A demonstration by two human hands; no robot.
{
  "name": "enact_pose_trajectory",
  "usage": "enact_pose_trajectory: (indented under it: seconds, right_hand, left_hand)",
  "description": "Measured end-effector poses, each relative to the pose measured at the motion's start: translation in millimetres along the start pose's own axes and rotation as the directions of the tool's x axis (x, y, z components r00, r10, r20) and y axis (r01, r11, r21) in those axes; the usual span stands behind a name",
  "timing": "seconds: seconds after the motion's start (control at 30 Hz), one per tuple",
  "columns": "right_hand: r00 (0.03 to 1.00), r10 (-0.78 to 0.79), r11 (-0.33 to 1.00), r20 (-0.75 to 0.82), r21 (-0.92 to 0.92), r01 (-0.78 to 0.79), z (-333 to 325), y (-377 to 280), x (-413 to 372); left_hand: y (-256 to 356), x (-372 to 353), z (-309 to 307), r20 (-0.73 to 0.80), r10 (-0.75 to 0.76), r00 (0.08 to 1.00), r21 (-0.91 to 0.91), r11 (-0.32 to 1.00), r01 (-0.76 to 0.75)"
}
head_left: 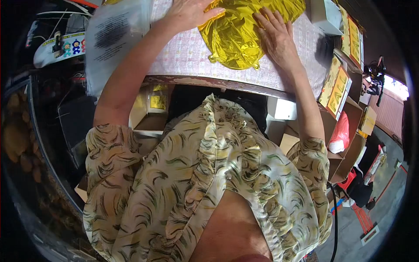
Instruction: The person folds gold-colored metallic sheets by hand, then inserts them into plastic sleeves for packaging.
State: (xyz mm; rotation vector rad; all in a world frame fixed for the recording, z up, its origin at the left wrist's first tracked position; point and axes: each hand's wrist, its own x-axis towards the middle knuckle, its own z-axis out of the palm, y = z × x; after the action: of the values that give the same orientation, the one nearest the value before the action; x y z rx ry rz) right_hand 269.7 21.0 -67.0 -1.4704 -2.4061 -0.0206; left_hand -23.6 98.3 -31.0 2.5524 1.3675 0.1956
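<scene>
A crinkled, shiny gold foil piece (235, 39), which looks like a flat foil balloon with small tabs on its near edge, lies on the table at the top of the head view. On its left edge rests my left hand (188, 14), thumb stretched out over the foil; the frame's top cuts off part of this hand. My right hand (279, 41) lies flat on the foil's right side, fingers spread and pointing away from me. Neither hand grips anything that I can see.
A pink-and-white checked cloth (174, 56) covers the table. Clear plastic sheeting with dark print (113, 39) hangs at the left corner. At right stand a white box (326, 17) and cartons with yellow labels (336, 94). An open cardboard box (150, 120) sits below the table.
</scene>
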Motion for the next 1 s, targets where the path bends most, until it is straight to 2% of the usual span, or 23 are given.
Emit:
enact_pose_trajectory:
  seconds: [0.17, 0.23, 0.27, 0.33, 0.43, 0.47, 0.5, 0.57, 0.7, 0.8, 1.0]
  right_hand:
    - [1.0, -0.002, 0.999, -0.022, 0.041, 0.003, 1, 1, 0]
    - [1.0, 0.005, 0.999, -0.021, 0.054, -0.004, 1, 0, 0]
    - [1.0, 0.002, 0.999, -0.023, 0.054, -0.001, 1, 0, 0]
    - [1.0, 0.02, 0.996, -0.003, 0.091, -0.02, 1, 0, 0]
    - [0.999, 0.025, 0.996, -0.019, 0.086, -0.024, 1, -1, 0]
    - [0.999, 0.052, 0.993, -0.01, 0.105, -0.05, 0, -2, 0]
    - [0.999, 0.046, 0.994, -0.021, 0.101, -0.044, -2, -4, 2]
    - [0.995, 0.097, 0.986, 0.028, 0.136, -0.1, -5, -7, 2]
    - [0.992, 0.089, 0.993, 0.085, 0.071, -0.095, -6, -9, 0]
    - [0.992, 0.098, 0.991, 0.085, 0.086, -0.105, -6, -8, 0]
    - [0.989, 0.12, 0.986, 0.091, 0.102, -0.129, -9, -12, 1]
  left_hand:
    - [-4, 3, 4, 0.02, -0.002, 1.0, -0.018, 1.0, 0.003]
    - [-22, 9, 32, -0.113, 0.082, 0.99, 0.078, 0.994, -0.073]
    - [-18, 7, 22, -0.116, 0.08, 0.99, 0.08, 0.994, -0.071]
    - [2, 0, -7, 0.04, -0.002, 0.999, 0.009, 1.0, 0.001]
    - [-2, 1, -8, 0.074, 0.009, 0.997, -0.059, 0.998, -0.004]
    - [-23, 1, 35, -0.511, 0.306, 0.803, 0.09, 0.948, -0.304]
    - [-29, 4, 44, -0.518, 0.311, 0.797, 0.101, 0.947, -0.304]
    - [-31, 8, 48, -0.293, 0.206, 0.934, 0.248, 0.959, -0.134]
    - [-30, 8, 46, -0.276, 0.188, 0.943, 0.225, 0.966, -0.127]
    - [-27, 8, 45, -0.234, 0.127, 0.964, 0.2, 0.977, -0.08]
    - [-24, 8, 42, -0.245, 0.127, 0.961, 0.193, 0.978, -0.08]
